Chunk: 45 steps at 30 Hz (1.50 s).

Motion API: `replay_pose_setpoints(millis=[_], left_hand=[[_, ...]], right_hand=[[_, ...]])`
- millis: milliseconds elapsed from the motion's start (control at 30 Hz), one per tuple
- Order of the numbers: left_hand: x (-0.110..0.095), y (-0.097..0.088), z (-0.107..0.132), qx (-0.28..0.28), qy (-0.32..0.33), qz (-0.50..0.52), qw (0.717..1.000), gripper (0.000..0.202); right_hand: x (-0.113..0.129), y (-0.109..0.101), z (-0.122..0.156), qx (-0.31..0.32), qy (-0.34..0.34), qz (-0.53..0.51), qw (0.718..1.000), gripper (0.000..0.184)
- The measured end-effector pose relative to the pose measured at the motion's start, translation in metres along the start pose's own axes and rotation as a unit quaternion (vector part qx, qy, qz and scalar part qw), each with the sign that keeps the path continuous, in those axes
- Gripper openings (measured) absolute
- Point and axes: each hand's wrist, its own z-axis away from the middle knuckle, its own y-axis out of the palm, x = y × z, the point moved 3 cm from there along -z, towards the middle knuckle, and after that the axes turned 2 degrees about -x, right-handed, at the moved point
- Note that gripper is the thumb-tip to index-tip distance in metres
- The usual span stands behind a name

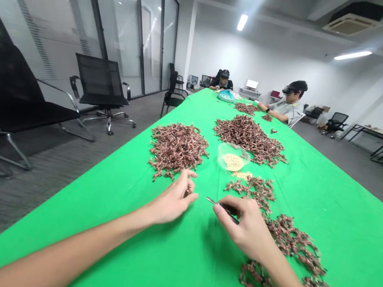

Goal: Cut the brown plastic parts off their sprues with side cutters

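Note:
My left hand (176, 198) is over the green cloth, just in front of a heaped pile of small brown figurines (178, 148). Its fingers are curled, and a bit of a brown figurine (187, 191) shows between them, mostly hidden. Across a small gap, my right hand (246, 222) pinches slim tweezers (227, 211) with a dark body and silver tip, pointing toward the left hand. Beyond the hands stands a clear plastic bowl (223, 160) of small pale pieces, with more pale pieces (243, 175) spilled beside it. Loose brown figurines (292, 239) trail around my right forearm.
A larger brown pile (250, 138) lies behind the bowl on the green cloth (171, 271). Two people (287, 108) sit at the table's far end, near a blue bag (226, 95). Black chairs (101, 83) stand along the left side.

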Motion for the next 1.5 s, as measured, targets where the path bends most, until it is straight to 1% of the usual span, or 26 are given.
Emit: replay_pose_setpoints(millis=[100, 200, 267, 433, 600, 700, 833, 967, 1100, 1233, 1367, 1500], left_hand=[[0.001, 0.001, -0.001, 0.017, 0.000, 0.051, 0.999, 0.041], [-0.001, 0.001, -0.002, 0.029, -0.028, 0.116, 0.992, 0.047], [-0.003, -0.001, -0.002, 0.018, -0.058, 0.161, 0.985, 0.047], [-0.007, -0.005, -0.001, -0.043, -0.129, 0.266, 0.954, 0.049], [-0.003, -0.007, -0.003, -0.071, -0.151, 0.290, 0.943, 0.050], [-0.001, -0.007, -0.004, -0.072, -0.150, 0.298, 0.940, 0.042], [-0.002, -0.007, -0.004, -0.077, -0.129, 0.294, 0.944, 0.031], [-0.008, -0.005, -0.002, -0.057, -0.115, 0.287, 0.949, 0.034], [-0.015, -0.001, -0.001, -0.025, -0.100, 0.313, 0.944, 0.033], [-0.020, 0.004, 0.001, 0.018, -0.108, 0.370, 0.922, 0.025], [-0.025, 0.007, 0.004, 0.048, -0.116, 0.424, 0.897, 0.019], [-0.028, 0.009, 0.006, 0.080, -0.117, 0.440, 0.887, 0.020]], right_hand=[[0.000, 0.000, 0.000, 0.001, -0.001, 0.004, 1.000, 0.033], [0.000, -0.001, 0.001, 0.002, 0.001, 0.004, 1.000, 0.032], [-0.001, -0.001, 0.001, 0.001, 0.000, 0.005, 1.000, 0.031], [-0.001, 0.000, 0.001, 0.001, -0.002, 0.007, 1.000, 0.031], [0.000, 0.000, 0.001, 0.002, -0.004, 0.006, 1.000, 0.031], [0.001, -0.001, 0.001, -0.002, -0.007, 0.006, 1.000, 0.030], [0.001, -0.002, 0.000, -0.014, -0.010, 0.007, 1.000, 0.029], [-0.001, -0.003, 0.001, -0.031, -0.007, -0.003, 0.999, 0.030], [-0.003, -0.006, 0.003, -0.091, -0.032, 0.022, 0.995, 0.026], [-0.007, -0.008, 0.005, -0.151, -0.073, 0.087, 0.982, 0.024], [-0.010, -0.007, 0.005, -0.171, -0.087, 0.160, 0.968, 0.026], [-0.009, -0.009, 0.006, -0.198, -0.112, 0.198, 0.953, 0.027]])
